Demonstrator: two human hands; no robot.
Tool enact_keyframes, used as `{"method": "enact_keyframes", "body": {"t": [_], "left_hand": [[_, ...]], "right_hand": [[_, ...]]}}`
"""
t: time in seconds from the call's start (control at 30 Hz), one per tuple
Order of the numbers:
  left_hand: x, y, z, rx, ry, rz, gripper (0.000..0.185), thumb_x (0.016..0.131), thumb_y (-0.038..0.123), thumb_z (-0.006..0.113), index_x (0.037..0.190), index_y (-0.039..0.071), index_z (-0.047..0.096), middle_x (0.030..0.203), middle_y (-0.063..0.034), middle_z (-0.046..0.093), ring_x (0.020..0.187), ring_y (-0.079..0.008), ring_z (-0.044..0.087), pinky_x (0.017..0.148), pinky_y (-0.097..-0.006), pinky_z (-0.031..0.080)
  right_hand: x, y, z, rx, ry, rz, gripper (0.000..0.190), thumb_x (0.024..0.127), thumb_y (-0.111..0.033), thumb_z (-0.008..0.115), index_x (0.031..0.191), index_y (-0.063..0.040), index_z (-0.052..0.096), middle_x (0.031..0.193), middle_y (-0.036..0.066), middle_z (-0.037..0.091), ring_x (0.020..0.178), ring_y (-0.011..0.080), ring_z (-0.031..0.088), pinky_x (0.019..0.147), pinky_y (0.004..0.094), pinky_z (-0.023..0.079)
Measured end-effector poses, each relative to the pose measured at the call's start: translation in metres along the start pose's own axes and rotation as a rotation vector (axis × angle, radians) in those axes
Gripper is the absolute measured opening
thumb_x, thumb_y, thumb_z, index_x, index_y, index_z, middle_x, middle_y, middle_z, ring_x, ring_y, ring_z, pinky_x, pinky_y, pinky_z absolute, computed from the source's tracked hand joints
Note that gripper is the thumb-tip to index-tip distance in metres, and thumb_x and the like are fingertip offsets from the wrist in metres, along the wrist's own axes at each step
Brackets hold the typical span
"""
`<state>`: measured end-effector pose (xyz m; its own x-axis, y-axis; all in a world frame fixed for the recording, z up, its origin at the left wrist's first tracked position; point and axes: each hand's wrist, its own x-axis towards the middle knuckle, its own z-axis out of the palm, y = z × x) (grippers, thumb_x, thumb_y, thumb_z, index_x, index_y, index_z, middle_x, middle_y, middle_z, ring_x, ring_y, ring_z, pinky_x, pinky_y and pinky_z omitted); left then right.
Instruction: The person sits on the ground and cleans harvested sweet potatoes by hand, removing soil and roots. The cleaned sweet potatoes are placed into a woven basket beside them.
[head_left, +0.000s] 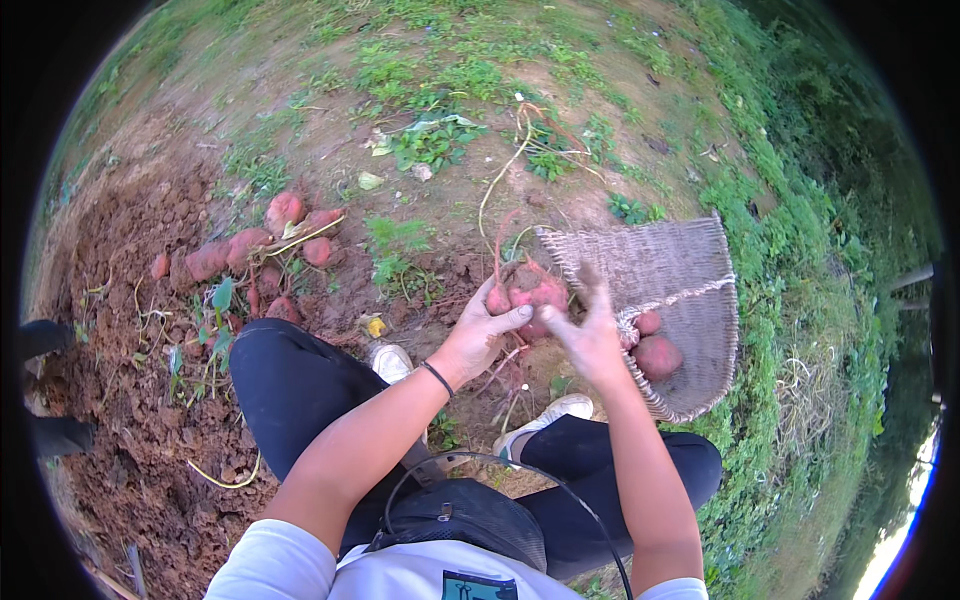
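My left hand (476, 330) grips a cluster of red-skinned sweet potatoes (546, 292), with soil caked between the roots and thin roots trailing from it. My right hand (589, 334) is at the cluster's right side, fingers spread and blurred. Its thumb is at the cluster; whether it touches is hard to tell. Just right of that hand a woven basket (660, 255) lies on the ground, its cavity facing me. Inside it are a large sweet potato (658, 358) and a smaller one (647, 322); my right hand and the basket's rim partly hide another.
More sweet potatoes (247, 246) lie in a heap with stems on the left, beside loose brown soil (172, 480). A cut vine (502, 172) stretches beyond the cluster. Weeds (780, 300) border the basket's right side. Two dark shapes (64, 436) at the left rim may be a person's legs.
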<state>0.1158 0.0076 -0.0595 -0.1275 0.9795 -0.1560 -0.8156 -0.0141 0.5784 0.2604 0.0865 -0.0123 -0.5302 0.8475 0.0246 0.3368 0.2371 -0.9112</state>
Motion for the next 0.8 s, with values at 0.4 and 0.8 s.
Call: {"method": "enact_keyframes", "body": {"t": [0.4, 0.8], "left_hand": [[0.017, 0.016, 0.025, 0.495, 0.253, 0.468, 0.037, 0.082, 0.011, 0.071, 0.113, 0.000, 0.054, 0.101, -0.0024, 0.059, 0.089, -0.0081, 0.056, 0.080, -0.0234, 0.047], [0.018, 0.011, 0.006, -0.075, 0.160, -0.213, 0.064, 0.090, 0.058, 0.043, 0.127, 0.006, 0.049, 0.126, -0.0122, 0.055, 0.113, -0.0247, 0.055, 0.098, -0.0406, 0.043]], "right_hand": [[-0.007, -0.005, 0.029, -0.174, 0.178, -0.187, 0.096, 0.058, -0.018, 0.088, 0.132, 0.006, 0.032, 0.123, 0.020, 0.050, 0.113, 0.0257, 0.050, 0.098, 0.0364, 0.041], [-0.005, -0.007, 0.025, -0.640, 0.167, -0.405, 0.077, 0.072, -0.036, 0.076, 0.130, 0.002, 0.040, 0.103, 0.020, 0.055, 0.079, 0.0366, 0.061, 0.064, 0.0402, 0.053]]}}
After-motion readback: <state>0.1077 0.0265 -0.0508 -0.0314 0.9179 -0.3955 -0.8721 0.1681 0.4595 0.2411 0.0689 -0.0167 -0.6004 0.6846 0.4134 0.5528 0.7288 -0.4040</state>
